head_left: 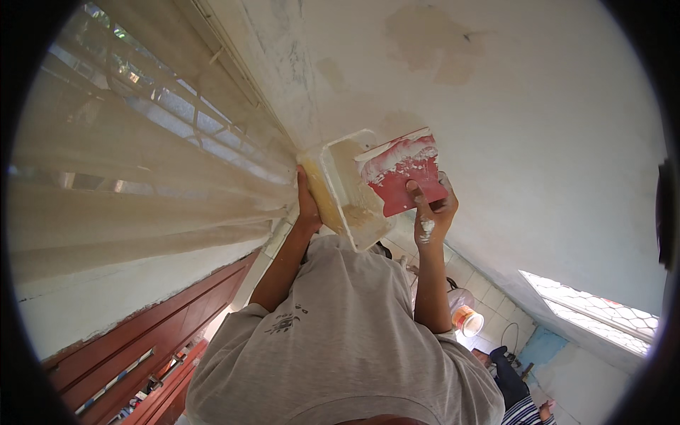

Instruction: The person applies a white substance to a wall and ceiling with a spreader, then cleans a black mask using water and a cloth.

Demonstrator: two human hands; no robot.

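Observation:
My left hand (307, 204) grips a yellowish translucent plastic tub (327, 193) by its outer side. The tub is tilted, its open mouth toward the right, and a pale smear of putty lies inside near the bottom. A red putty spreader (400, 191), wide and flat, is in my right hand (433, 218), with the thumb pressed on its face. White putty coats the spreader's far edge, which is beside the tub's rim; I cannot tell if they touch. More white putty sticks to my right thumb and wrist area.
Ahead and right is a pale wall (531, 134) with tan patches (432, 42). A beige curtain (142, 184) hangs at left above red-brown woodwork (156, 326). An orange-and-white bucket (467, 321) stands on the tiled floor, near another person's striped clothing (523, 411). A grilled opening (595, 308) is at right.

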